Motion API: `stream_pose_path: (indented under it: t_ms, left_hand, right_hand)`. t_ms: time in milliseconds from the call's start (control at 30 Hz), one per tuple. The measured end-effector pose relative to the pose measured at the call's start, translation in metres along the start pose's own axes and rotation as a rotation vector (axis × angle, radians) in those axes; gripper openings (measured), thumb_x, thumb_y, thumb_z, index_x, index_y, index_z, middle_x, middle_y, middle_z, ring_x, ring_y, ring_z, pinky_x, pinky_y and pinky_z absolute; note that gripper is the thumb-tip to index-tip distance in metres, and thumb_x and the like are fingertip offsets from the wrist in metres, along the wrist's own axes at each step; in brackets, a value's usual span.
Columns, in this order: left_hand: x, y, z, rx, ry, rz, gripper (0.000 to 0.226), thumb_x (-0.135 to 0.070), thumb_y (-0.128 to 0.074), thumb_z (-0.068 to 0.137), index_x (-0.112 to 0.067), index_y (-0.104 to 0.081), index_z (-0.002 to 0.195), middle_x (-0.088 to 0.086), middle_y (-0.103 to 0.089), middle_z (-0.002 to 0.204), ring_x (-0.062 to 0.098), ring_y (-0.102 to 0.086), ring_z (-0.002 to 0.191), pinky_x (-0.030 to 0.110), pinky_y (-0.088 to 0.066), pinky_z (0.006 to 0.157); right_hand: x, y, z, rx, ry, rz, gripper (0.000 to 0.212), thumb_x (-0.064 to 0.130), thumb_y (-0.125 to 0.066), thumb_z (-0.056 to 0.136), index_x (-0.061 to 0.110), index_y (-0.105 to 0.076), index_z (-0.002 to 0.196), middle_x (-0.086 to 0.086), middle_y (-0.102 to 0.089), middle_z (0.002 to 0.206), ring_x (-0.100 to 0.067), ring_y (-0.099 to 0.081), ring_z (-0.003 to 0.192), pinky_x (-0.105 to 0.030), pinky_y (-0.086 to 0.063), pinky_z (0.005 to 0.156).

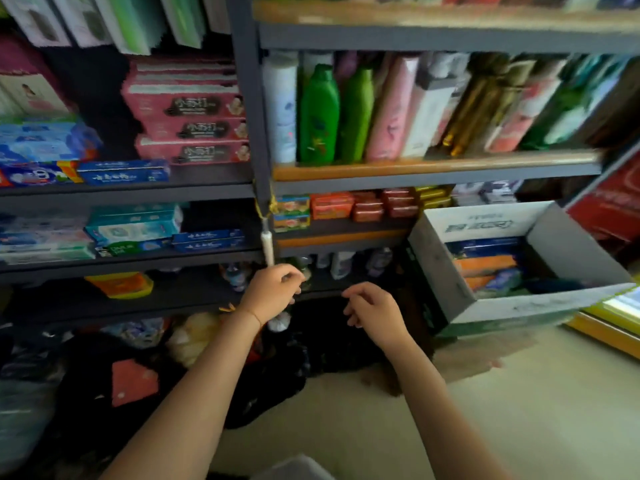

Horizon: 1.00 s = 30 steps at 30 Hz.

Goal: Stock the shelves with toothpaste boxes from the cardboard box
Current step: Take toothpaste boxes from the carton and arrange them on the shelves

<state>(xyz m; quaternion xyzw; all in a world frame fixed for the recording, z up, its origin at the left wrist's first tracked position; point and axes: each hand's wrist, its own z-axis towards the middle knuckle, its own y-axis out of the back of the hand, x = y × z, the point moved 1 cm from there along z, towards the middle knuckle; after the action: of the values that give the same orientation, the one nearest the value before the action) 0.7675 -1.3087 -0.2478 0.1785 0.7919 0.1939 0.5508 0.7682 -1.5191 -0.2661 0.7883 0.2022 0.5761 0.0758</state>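
meanwhile both hands hang before the lower shelves (138,261): left hand (272,292) and right hand (372,311) loosely curled, holding nothing; cardboard box (450,271) sits open at right.

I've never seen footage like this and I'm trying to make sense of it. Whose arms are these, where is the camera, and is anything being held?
There is no machine here: a person wears one wide-angle camera on the head, looking forward and down, so you see their own two arms. They face shop shelves stocked with toothpaste boxes on the left side and shampoo bottles on the right. An open cardboard box sits at the right with more boxed goods inside. The left hand has its fingers curled; the blur hides whether it grips anything. The right hand hangs loosely curled and holds nothing.
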Motion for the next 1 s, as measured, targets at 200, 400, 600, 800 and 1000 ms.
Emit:
stream_pose_path:
  t_ms: [200,400,600,800,1000]
  left_hand:
    - [-0.100,-0.144,-0.011,0.063,-0.064,0.023,0.019,-0.025,-0.051,0.101,-0.023,-0.070,0.097,-0.003,-0.071,0.089,0.017,-0.069,0.072,0.026,-0.051,0.066]
    - [-0.168,-0.237,0.018,0.082,-0.146,0.075,0.018,-0.026,-0.051,0.100,-0.025,-0.068,0.098,-0.005,-0.071,0.088,0.016,-0.070,0.069,0.031,-0.053,0.074]
    - [-0.189,-0.312,0.087,0.099,-0.178,0.057,0.014,-0.022,-0.057,0.094,-0.028,-0.069,0.092,-0.011,-0.067,0.086,0.016,-0.067,0.085,0.038,-0.055,0.086]
    - [-0.214,-0.361,0.148,0.231,-0.063,0.201,0.020,-0.030,-0.050,0.097,-0.023,-0.069,0.096,-0.002,-0.068,0.092,0.021,-0.065,0.093,0.034,-0.052,0.087]
    - [-0.221,-0.385,0.177,0.380,0.136,0.337,0.028,-0.034,-0.046,0.099,-0.021,-0.058,0.077,0.002,-0.061,0.077,0.027,-0.062,0.083,0.033,-0.043,0.071]
  right_hand:
    - [-0.051,0.154,-0.014,-0.094,0.026,0.046,0.019,0.008,-0.047,0.097,0.017,-0.064,0.094,-0.004,-0.066,0.072,-0.016,-0.060,0.058,-0.031,-0.049,0.059]
    - [-0.085,0.250,0.002,-0.172,0.028,0.054,0.019,0.008,-0.048,0.094,0.021,-0.062,0.094,-0.012,-0.066,0.090,-0.024,-0.063,0.073,-0.035,-0.050,0.064]
    - [-0.120,0.317,0.048,-0.197,-0.028,-0.091,0.014,0.015,-0.054,0.093,0.025,-0.063,0.098,-0.001,-0.066,0.088,-0.016,-0.058,0.073,-0.029,-0.045,0.064]
    - [-0.141,0.384,0.102,-0.152,-0.185,-0.345,0.016,0.016,-0.051,0.093,0.017,-0.064,0.101,0.001,-0.064,0.089,-0.017,-0.058,0.079,-0.028,-0.043,0.064]
    - [-0.161,0.413,0.174,0.054,-0.313,-0.695,0.021,0.020,-0.046,0.093,0.009,-0.043,0.075,-0.005,-0.049,0.072,-0.027,-0.054,0.073,-0.033,-0.043,0.063]
